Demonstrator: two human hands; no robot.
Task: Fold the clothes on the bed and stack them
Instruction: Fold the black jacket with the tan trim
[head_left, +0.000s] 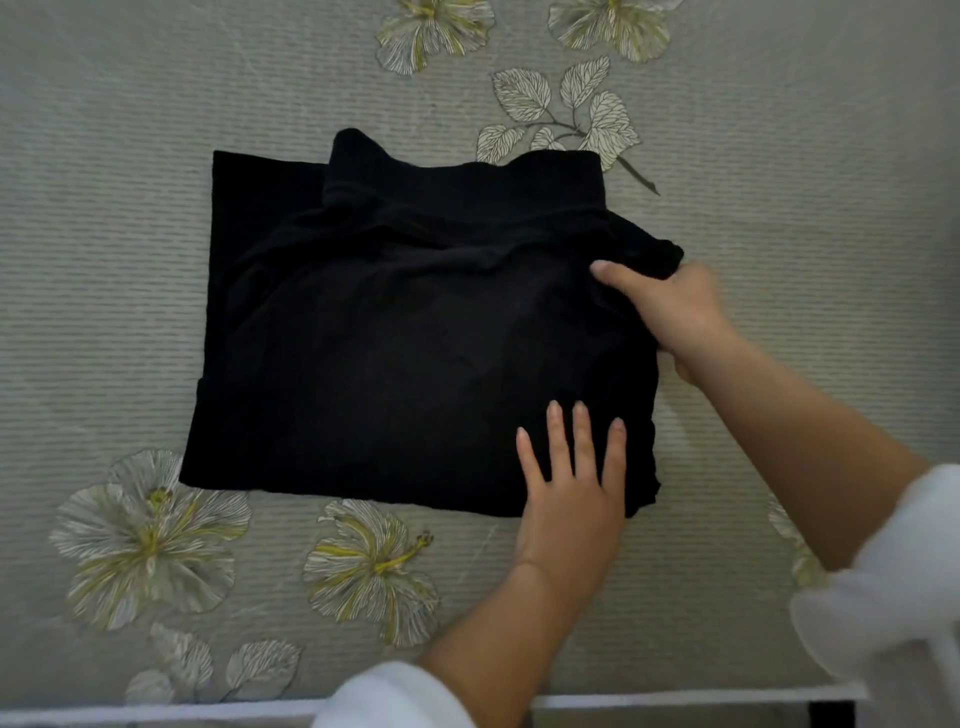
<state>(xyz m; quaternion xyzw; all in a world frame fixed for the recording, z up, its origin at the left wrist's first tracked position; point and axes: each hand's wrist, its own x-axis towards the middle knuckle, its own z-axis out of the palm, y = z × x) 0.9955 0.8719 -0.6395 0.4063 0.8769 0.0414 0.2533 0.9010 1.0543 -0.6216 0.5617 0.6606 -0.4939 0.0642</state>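
A black garment (395, 332) lies partly folded in the middle of the bed, with a folded band along its far edge. My left hand (571, 488) rests flat on its near right corner, fingers straight and spread. My right hand (670, 312) grips the garment's right edge, thumb on top and fingers tucked beneath the cloth. That edge bunches up a little at the grip.
The bed cover (104, 260) is grey-beige with printed white and yellow flowers and leaves. The bed's near edge (649, 701) runs along the bottom of the view. White sleeves cover both my upper arms.
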